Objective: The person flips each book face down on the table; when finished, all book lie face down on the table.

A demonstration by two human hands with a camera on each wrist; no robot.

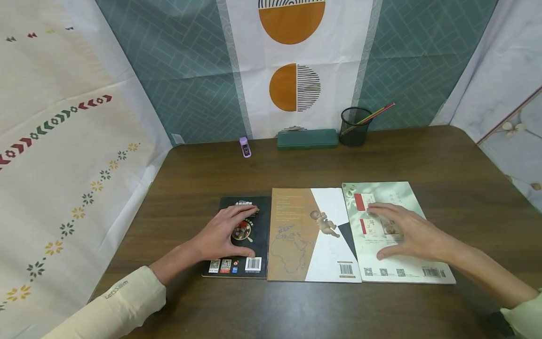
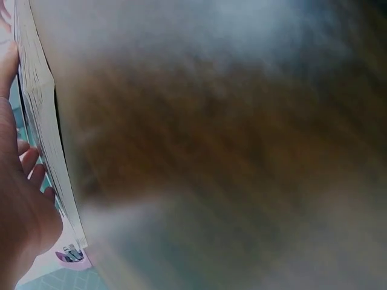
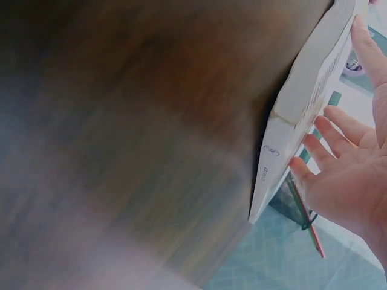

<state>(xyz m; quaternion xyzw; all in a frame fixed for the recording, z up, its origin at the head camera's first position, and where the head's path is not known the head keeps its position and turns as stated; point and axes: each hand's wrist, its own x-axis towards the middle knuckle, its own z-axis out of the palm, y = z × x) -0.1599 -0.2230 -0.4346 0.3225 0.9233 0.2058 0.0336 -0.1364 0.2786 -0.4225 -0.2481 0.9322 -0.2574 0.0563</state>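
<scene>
Three books lie face down side by side on a brown table. On the left is a black book (image 1: 262, 226) with a food picture, and my left hand (image 1: 218, 235) hovers or rests over it, fingers and thumb spread. The middle book (image 1: 292, 226) has a tan and white back cover with a cherub figure and a map outline. Over the pale green book (image 1: 402, 193) at the right is my right hand (image 1: 412, 235), its thumb apart from the fingers. Page edges (image 2: 42, 109) show beside the left hand in the left wrist view; in the right wrist view, fingertips are right at the book's side (image 3: 284, 133).
At the table's (image 1: 195, 169) back edge stand a small purple bottle-like item (image 1: 245, 147), a dark green case (image 1: 307, 140) and a black mesh pen holder (image 1: 354, 132) with pencils (image 1: 377, 113). Patterned cloths (image 1: 190, 70) hang behind and at both sides.
</scene>
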